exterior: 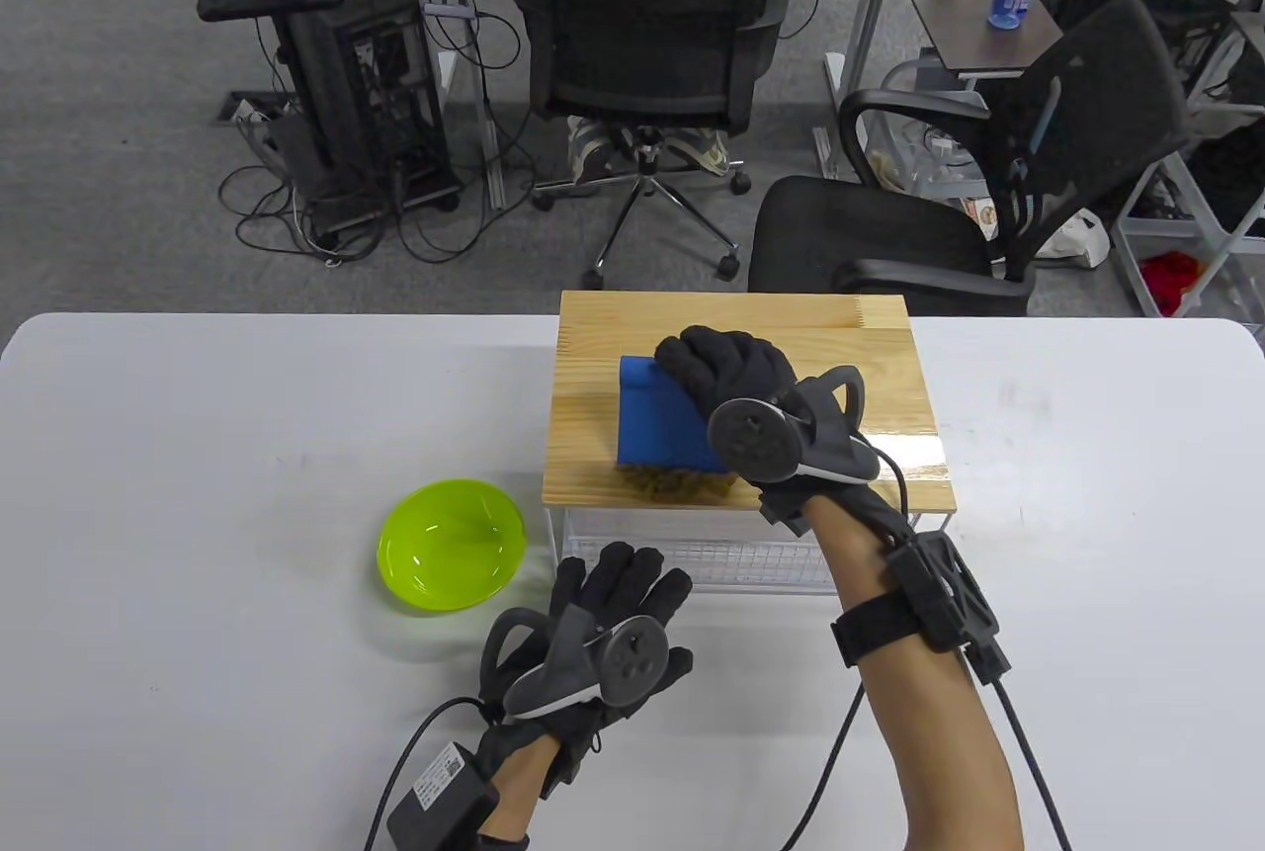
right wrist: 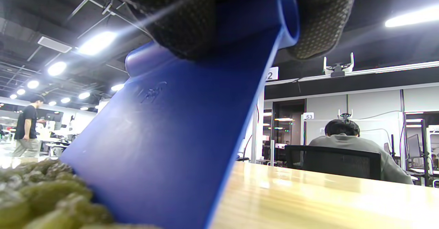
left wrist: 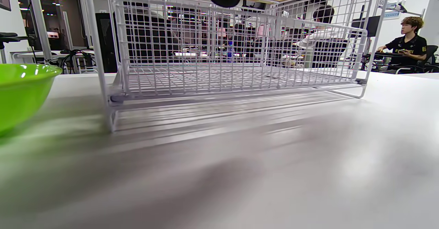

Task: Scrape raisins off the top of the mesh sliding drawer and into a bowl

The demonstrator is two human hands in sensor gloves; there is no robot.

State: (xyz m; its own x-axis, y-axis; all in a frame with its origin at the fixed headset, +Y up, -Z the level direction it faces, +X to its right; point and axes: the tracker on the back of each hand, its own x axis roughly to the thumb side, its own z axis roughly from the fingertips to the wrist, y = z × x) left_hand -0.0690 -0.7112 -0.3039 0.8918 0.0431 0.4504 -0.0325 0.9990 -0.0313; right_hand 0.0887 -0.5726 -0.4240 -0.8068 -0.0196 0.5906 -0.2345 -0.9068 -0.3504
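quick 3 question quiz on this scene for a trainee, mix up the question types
1. True or false: the right hand grips the blue scraper.
2. Where does the green bowl sit relative to the mesh drawer? A) on the wooden top B) on the table, to the drawer's left in the table view C) inside the drawer
3. Fill in: the raisins are heaped at the ____ edge of the wooden top, against the scraper blade.

Key:
1. True
2. B
3. Near (the person's side). The bowl holds no raisins yet, and the left hand rests open on the table in front of the drawer.
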